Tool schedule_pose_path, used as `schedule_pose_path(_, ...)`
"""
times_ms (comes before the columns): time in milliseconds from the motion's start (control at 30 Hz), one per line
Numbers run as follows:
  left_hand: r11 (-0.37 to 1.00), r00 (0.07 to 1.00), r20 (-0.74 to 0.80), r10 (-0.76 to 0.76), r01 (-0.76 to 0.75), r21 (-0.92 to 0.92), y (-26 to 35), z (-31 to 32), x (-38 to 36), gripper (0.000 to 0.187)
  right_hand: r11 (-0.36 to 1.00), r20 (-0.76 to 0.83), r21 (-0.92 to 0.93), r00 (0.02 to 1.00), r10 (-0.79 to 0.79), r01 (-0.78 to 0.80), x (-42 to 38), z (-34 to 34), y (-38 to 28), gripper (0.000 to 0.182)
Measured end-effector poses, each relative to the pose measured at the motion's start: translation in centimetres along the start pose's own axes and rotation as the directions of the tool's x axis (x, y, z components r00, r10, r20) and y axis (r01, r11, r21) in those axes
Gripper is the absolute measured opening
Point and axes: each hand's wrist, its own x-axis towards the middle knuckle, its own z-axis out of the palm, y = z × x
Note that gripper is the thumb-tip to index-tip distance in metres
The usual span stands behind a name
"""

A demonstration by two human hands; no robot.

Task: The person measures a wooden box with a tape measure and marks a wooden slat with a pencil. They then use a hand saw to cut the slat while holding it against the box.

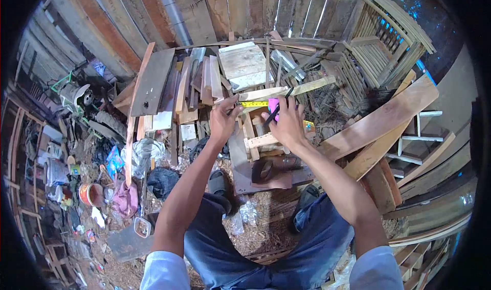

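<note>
My left hand (224, 120) pinches the free end of a yellow measuring tape (254, 104) and holds it against a pale wooden strip (284, 90). My right hand (284, 120) grips the pink tape case (273, 106) together with a dark pencil (282, 102) that points up toward the strip. The tape runs level between the two hands. Below them stands a small wooden frame piece (260, 140) on a brown board (240, 162).
Stacked planks and offcuts (169, 90) lie behind the hands, long boards (388, 121) lean at the right, slatted frames (388, 29) at the back right. Clutter, an orange pot (91, 193) and bags fill the left. Sawdust covers the ground between my legs.
</note>
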Motion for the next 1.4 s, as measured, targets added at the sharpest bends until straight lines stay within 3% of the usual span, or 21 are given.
schedule_pose_path(167,0.999,1.0,0.004,-0.006,0.006,0.043,-0.2,0.0,-0.3,0.038,1.0,0.035,-0.016,0.999,0.018,-0.017,0.0,0.1,-0.5,0.063)
schedule_pose_path(367,0.923,0.959,0.121,0.257,-0.281,0.262,1.1,-0.6,-0.1,0.033,0.995,0.1,0.057,0.992,-0.083,0.077,-0.8,0.8,-0.8,0.075)
schedule_pose_path(467,0.912,0.963,0.077,0.259,-0.27,0.309,2.3,-0.7,-0.2,0.028,0.994,0.115,0.093,0.991,-0.063,0.052,-0.8,0.8,-1.0,0.076)
schedule_pose_path(567,0.797,0.908,0.161,0.386,-0.416,0.437,1.1,-1.0,0.4,0.03,0.981,0.072,0.182,0.994,-0.083,0.069,0.2,0.8,0.1,0.07)
schedule_pose_path(667,0.782,0.906,0.265,0.331,-0.42,0.46,1.2,-0.9,0.9,0.032,0.918,0.077,0.395,0.994,-0.082,0.045,1.2,-0.9,0.9,0.065)
schedule_pose_path(833,0.728,0.92,0.271,0.285,-0.391,0.563,2.9,0.3,0.6,0.037,0.822,0.078,0.558,0.993,0.087,-0.116,2.4,-3.1,4.2,0.064)
schedule_pose_path(900,0.699,0.898,0.305,0.316,-0.438,0.565,3.1,0.6,0.9,0.037,0.701,0.174,0.665,0.966,0.193,-0.259,2.6,-3.6,6.1,0.065)
schedule_pose_path(1000,0.724,0.919,0.333,0.21,-0.375,0.578,3.9,2.4,0.6,0.037,0.51,0.282,0.753,0.904,0.322,-0.416,1.8,-5.1,7.6,0.064)
schedule_pose_path(1033,0.752,0.901,0.349,0.259,-0.415,0.512,4.4,2.8,0.7,0.034,0.456,0.316,0.753,0.869,0.381,-0.474,1.5,-5.7,7.9,0.064)
schedule_pose_path(1067,0.802,0.918,0.337,0.209,-0.358,0.479,5.1,3.7,0.6,0.033,0.396,0.35,0.753,0.829,0.437,-0.526,1.2,-6.5,8.2,0.064)
schedule_pose_path(1133,0.879,0.94,0.324,0.106,-0.241,0.411,9.1,5.4,0.1,0.03,0.246,0.419,0.798,0.799,0.431,-0.551,0.8,-8.2,9.4,0.065)
schedule_pose_path(1167,0.89,0.94,0.307,0.152,-0.265,0.371,10.1,6.7,-0.2,0.027,0.181,0.434,0.823,0.801,0.412,-0.538,0.6,-9.0,10.1,0.066)
schedule_pose_path(1233,0.997,0.914,0.398,-0.077,0.08,0.008,11.1,11.1,-1.0,0.027,0.044,0.44,0.864,0.796,0.415,-0.501,-0.3,-11.1,11.2,0.066)
schedule_pose_path(1300,0.859,0.828,0.518,-0.213,0.412,-0.304,14.8,15.2,-2.5,0.02,0.046,0.421,0.875,0.804,0.42,-0.483,-1.0,-12.9,12.8,0.065)
schedule_pose_path(1400,0.731,0.837,0.516,-0.18,0.465,-0.499,14.3,21.9,-4.4,0.019,0.033,0.424,0.864,0.76,0.492,-0.503,-3.2,-15.2,15.3,0.063)
